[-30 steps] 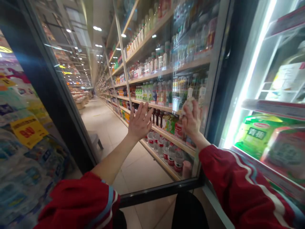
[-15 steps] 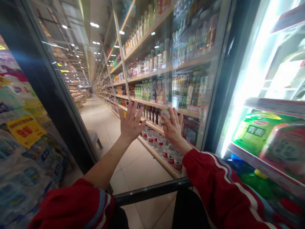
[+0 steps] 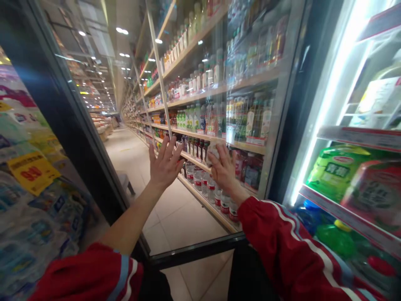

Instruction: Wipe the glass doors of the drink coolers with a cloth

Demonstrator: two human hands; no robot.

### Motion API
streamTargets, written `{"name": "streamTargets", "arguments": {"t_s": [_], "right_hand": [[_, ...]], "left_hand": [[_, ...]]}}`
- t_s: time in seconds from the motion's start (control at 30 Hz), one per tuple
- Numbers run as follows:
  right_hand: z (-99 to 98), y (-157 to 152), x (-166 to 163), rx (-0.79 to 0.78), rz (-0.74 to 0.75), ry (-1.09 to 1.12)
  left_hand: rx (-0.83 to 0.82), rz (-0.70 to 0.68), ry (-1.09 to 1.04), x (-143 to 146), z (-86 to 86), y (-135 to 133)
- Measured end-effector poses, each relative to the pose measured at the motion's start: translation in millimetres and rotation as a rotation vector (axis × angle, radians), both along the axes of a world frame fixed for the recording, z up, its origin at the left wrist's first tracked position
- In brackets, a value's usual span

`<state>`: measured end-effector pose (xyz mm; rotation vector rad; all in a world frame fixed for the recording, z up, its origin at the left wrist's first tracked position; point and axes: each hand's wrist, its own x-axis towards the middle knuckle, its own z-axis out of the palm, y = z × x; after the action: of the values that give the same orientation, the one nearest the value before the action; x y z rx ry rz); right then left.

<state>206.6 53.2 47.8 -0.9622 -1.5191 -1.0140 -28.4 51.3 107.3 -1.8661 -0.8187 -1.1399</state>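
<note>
Supermarket aisle beyond glass door [image 3: 194, 83]; both hands [image 3: 164, 165] against it.

- Your sleeves [image 3: 291, 251] are red, with white stripes and a blue band.
- The cloth [image 3: 213, 149] under your right hand [image 3: 223, 169] is whitish.
- The glass door [image 3: 200, 125] has a black frame.
- The bags [image 3: 332, 173] in the lit cooler are bright green with red labels.
- The price sign [image 3: 31, 171] at your left is yellow with red figures.
- The floor [image 3: 175, 217] is pale beige tile.

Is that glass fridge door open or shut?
Open: the glass door is swung out, leaving the lit fridge shelves uncovered at right.
</note>
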Motion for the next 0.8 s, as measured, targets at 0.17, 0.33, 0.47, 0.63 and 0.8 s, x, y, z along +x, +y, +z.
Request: {"name": "streamTargets", "arguments": {"t_s": [0.17, 0.33, 0.47, 0.63, 0.8], "right_hand": [[15.8, 7.5, 27.5, 0.072, 0.015, 0.239], [8.2, -2.0, -21.2, 0.012, 0.034, 0.080], [1.0, -8.1, -53.3, 0.017, 0.066, -0.099], [15.3, 1.2, -23.1, 0.064, 0.080, -0.019], [29.7, 7.0, -2.8, 0.092, 0.068, 0.158]], "left_hand": [[-0.017, 0.018, -0.089, -21.4, -4.0, -0.1], [0.014, 0.026, -0.082, -22.6, -6.4, 2.1], [0.074, 0.052, -0.054, -20.8, -5.1, 0.3], [0.142, 0.084, -0.021, -24.1, -5.6, -2.3], [0.134, 0.089, -0.087, -39.8, -12.1, -2.1]]}}
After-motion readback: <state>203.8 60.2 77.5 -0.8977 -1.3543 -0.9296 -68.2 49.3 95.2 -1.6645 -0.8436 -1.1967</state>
